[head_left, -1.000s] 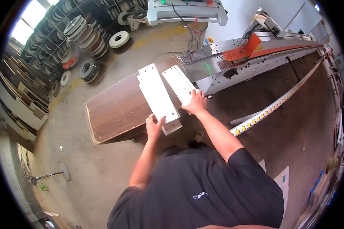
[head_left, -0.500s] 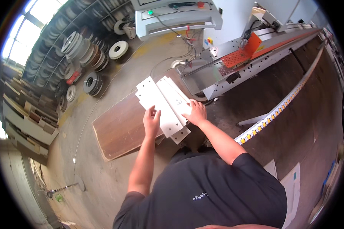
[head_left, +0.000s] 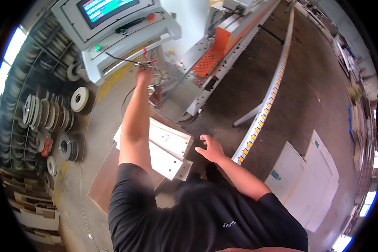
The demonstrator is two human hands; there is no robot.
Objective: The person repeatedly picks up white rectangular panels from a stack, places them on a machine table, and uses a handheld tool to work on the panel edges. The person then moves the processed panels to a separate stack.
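Observation:
My left arm stretches forward across the white panels, and my left hand (head_left: pixel 143 75) closes around an air blow gun (head_left: pixel 145 65) with a long thin dark nozzle, beside the console's rail. Its fingers are small and partly hidden. My right hand (head_left: pixel 212 149) is open in the air, fingers apart, just right of the panels and touching nothing. The stacked white panels (head_left: pixel 167 138), with holes drilled near their ends, lie slightly fanned on a brown board (head_left: pixel 101 183). My left forearm covers part of the stack.
A machine console (head_left: pixel 88 46) with a screen and buttons stands ahead, beside a long machine bed (head_left: pixel 235 63) carrying an orange guard (head_left: pixel 214 52). A curved roller rail (head_left: pixel 262 113) runs along the right. White boards (head_left: pixel 306 180) lie at lower right; edging rolls (head_left: pixel 46 111) stand left.
My left hand has left the panels and reached forward to the air blow gun. My right hand has come off the stack and opened to its right. The view has turned rightward.

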